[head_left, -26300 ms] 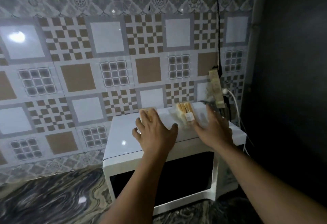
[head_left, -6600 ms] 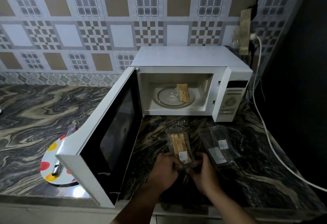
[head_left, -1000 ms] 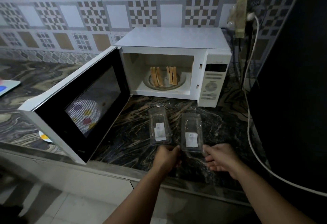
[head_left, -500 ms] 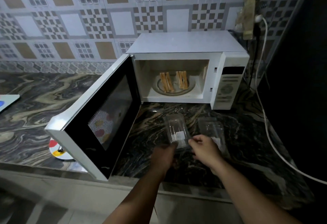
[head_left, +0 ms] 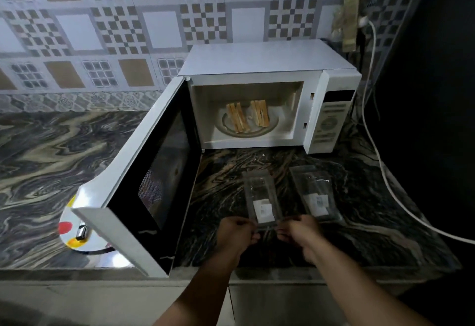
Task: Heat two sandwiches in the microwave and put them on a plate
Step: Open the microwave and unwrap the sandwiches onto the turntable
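Two toasted sandwiches, the left sandwich (head_left: 237, 120) and the right sandwich (head_left: 260, 113), stand side by side on the glass turntable (head_left: 272, 126) inside the white microwave (head_left: 259, 59). Its door (head_left: 144, 179) hangs wide open to the left. On the dark marble counter in front lie two empty clear sandwich packs. My left hand (head_left: 236, 233) and my right hand (head_left: 299, 231) both pinch the near end of the left pack (head_left: 259, 197). The right pack (head_left: 314, 193) lies untouched beside it. A spotted white plate (head_left: 68, 233) peeks out from behind the door's lower corner.
The microwave's control panel (head_left: 331, 120) faces me at the right. A white power cable (head_left: 385, 171) runs down from a wall socket (head_left: 350, 14) and across the counter's right side. A dark wall stands at the far right. The counter edge (head_left: 77, 273) runs just below my hands.
My right hand has drawn back from over the left pack to its near end, and both hands now pinch that end. The view has shifted slightly.
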